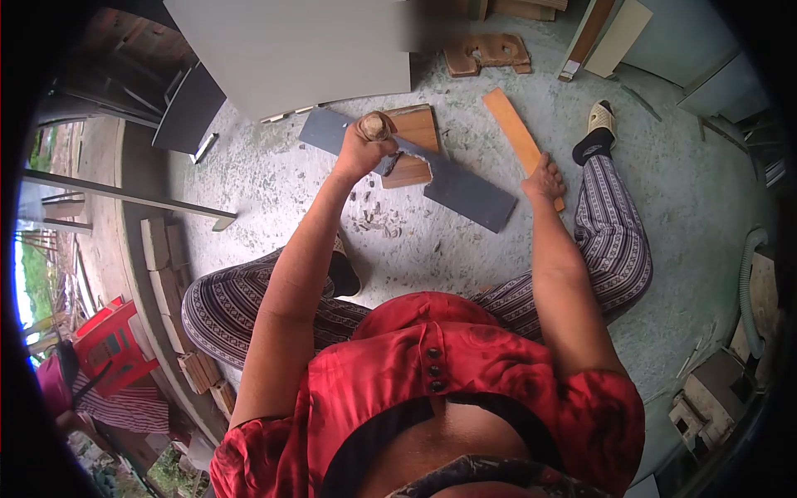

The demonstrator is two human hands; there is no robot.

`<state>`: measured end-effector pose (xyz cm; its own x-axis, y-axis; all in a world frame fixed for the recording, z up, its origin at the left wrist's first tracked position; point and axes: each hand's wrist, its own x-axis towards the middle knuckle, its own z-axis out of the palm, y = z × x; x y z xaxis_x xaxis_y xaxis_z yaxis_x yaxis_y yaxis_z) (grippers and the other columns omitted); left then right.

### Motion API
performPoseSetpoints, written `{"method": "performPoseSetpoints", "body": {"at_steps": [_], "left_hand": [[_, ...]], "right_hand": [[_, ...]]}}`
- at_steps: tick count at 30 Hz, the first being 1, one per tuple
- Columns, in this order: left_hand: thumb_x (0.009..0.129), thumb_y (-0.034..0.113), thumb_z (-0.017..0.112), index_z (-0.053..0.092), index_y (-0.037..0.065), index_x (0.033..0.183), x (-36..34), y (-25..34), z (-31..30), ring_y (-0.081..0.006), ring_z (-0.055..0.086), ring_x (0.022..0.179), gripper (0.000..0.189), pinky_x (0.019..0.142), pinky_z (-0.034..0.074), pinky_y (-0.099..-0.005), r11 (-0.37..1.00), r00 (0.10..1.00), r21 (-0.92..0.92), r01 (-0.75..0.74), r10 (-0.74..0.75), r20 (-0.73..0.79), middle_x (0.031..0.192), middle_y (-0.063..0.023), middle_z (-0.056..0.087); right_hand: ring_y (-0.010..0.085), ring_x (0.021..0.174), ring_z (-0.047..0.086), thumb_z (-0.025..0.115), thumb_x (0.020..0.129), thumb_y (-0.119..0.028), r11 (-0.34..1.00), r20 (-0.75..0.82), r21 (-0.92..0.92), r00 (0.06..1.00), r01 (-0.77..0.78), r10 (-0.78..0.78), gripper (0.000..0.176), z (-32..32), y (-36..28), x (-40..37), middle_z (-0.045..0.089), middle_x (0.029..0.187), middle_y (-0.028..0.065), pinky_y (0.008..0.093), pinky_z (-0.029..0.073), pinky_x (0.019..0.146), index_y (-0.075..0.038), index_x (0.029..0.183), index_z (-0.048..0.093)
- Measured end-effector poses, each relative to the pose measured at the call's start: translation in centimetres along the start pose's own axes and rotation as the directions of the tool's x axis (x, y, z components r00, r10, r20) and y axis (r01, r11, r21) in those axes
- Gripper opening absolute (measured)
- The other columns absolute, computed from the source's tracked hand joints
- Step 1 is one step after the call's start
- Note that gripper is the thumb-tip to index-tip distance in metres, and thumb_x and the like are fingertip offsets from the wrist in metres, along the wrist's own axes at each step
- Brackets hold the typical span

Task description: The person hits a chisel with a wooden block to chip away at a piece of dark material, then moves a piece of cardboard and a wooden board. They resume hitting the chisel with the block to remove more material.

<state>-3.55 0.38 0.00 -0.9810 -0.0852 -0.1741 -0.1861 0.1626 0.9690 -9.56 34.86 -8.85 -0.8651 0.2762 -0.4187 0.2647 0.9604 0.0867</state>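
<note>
My left hand is wrapped round a thick wooden handle; the tool's lower end is mostly hidden, with a dark part just below the hand. Under it a dark grey board with a jagged notch in its edge lies across a brown wooden board on the floor. My right hand holds the lower end of a long orange-brown wooden strip, which slants up and to the left, beside my right knee.
Dark chips are scattered on the concrete floor. A large pale panel stands at the upper left. A cut wooden piece lies at the top. A red plastic object is at the left, with stacked bricks nearby.
</note>
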Motion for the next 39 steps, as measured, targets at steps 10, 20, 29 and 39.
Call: {"method": "performPoseSetpoints", "body": {"at_steps": [10,20,29,39], "left_hand": [[0.068,-0.001,0.064,0.059,0.003,0.082,-0.1,0.8,-0.5,-0.0088,0.056,0.069,0.015,0.065,0.048,-0.0243,0.999,1.000,-0.033,0.015,-0.014,0.004,0.074,0.0005,0.058],[0.064,0.005,0.067,0.059,0.004,0.078,-0.1,-0.4,0.0,-0.0097,0.055,0.066,0.016,0.065,0.047,-0.0263,1.000,0.986,0.004,-0.009,0.010,-0.164,0.070,-0.0008,0.060],[0.063,0.007,0.067,0.059,0.002,0.082,0.0,-2.4,1.2,-0.0137,0.056,0.066,0.022,0.069,0.048,-0.0301,0.991,0.962,-0.044,-0.126,0.111,-0.250,0.070,-0.0046,0.062],[0.062,0.005,0.068,0.055,0.003,0.074,-0.7,-0.8,0.6,-0.0103,0.051,0.062,0.017,0.063,0.046,-0.0278,0.999,0.970,0.018,-0.049,0.052,-0.239,0.068,-0.0011,0.058]], "right_hand": [[0.0291,0.093,0.060,0.067,0.060,-0.014,0.922,0.069,0.385,0.995,0.035,-0.067,0.059,-0.3,-0.6,1.2,0.060,0.096,0.0134,0.0361,0.045,0.081,-0.009,0.115,0.046],[0.0164,0.072,0.055,0.067,0.062,-0.016,-0.060,-0.238,0.967,0.785,0.249,-0.572,0.041,-15.2,-6.2,-9.2,0.058,0.084,0.0088,0.0278,0.045,0.065,0.000,0.097,0.054],[0.0202,0.084,0.061,0.075,0.061,-0.027,0.239,-0.322,0.648,0.544,0.723,-0.775,0.060,-15.1,-6.3,-15.1,0.062,0.093,0.0098,0.0301,0.047,0.077,-0.001,0.109,0.050],[0.0184,0.078,0.056,0.074,0.062,-0.019,-0.165,-0.517,0.803,0.530,0.573,-0.673,0.057,-17.7,-7.5,-18.9,0.054,0.096,0.0071,0.0312,0.047,0.072,-0.003,0.108,0.045]]}}
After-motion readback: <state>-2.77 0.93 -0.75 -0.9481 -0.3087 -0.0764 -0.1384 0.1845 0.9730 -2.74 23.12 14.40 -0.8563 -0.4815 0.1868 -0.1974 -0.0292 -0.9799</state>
